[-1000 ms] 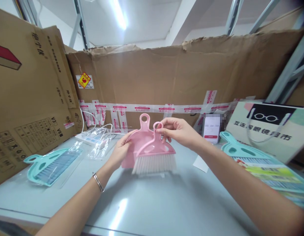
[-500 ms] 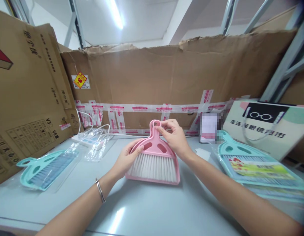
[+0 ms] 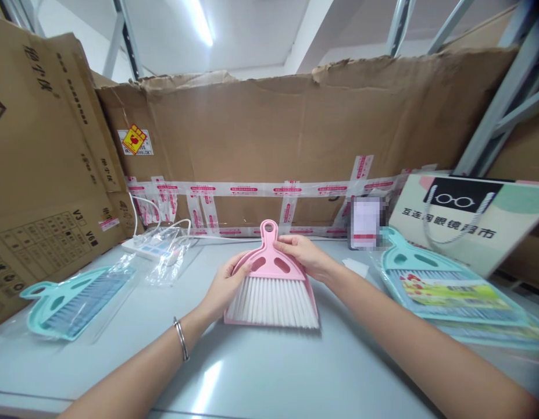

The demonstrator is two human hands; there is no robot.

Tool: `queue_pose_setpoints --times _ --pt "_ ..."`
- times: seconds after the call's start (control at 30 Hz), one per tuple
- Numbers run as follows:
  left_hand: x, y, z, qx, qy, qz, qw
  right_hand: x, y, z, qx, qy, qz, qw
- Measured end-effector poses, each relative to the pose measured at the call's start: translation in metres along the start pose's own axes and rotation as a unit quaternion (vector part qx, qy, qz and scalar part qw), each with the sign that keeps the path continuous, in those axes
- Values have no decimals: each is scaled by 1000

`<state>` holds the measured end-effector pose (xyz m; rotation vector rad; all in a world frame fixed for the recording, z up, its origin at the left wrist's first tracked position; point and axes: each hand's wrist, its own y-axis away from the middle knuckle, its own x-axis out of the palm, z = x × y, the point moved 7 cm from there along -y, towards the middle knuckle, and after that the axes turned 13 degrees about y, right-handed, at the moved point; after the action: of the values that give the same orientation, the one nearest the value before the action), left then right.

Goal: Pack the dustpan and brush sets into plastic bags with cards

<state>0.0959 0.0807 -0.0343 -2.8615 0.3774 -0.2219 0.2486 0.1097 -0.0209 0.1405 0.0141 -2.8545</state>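
Observation:
A pink hand brush with white bristles lies over a matching pink dustpan, upright with both handles at the top. My left hand grips the pair at the left edge, its thumb on the brush's front beside an oval hole. With its thumb on the neck of the brush below the hanging loop, my right hand holds the right side. The fingers of both hands are partly hidden behind the dustpan. The bristle ends hang close to the dustpan's lower edge, over the grey table.
A bagged turquoise brush and dustpan set lies at the left, and more such sets are stacked at the right. Behind stand a power strip, a phone, a paper bag and a large cardboard box.
My right hand has slid down from the handle loop to the neck. The brush has shifted against the dustpan, its bristles now reaching the dustpan's lower edge and its handle covering the other.

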Motion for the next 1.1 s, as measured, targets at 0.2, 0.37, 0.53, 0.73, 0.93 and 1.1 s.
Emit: queue_pose_setpoints --times 0.2,0.37,0.53,0.73,0.93,1.1 --pt "5 2 -6 22 -53 12 998 -6 -3 -5 -10 29 -81 996" --pt "3 2 -2 22 -91 24 995 -6 -4 -9 -14 47 -111 993" --pt "8 1 -1 28 -110 64 992 -4 -3 -11 -6 35 -103 994" --pt "15 3 -8 45 -119 88 988 4 -3 -8 19 -65 8 998" --pt "17 5 -3 42 -114 93 988 0 -6 -14 25 -81 -13 996" --pt "16 6 -1 50 -118 86 988 -1 -6 -17 14 -67 -48 996"
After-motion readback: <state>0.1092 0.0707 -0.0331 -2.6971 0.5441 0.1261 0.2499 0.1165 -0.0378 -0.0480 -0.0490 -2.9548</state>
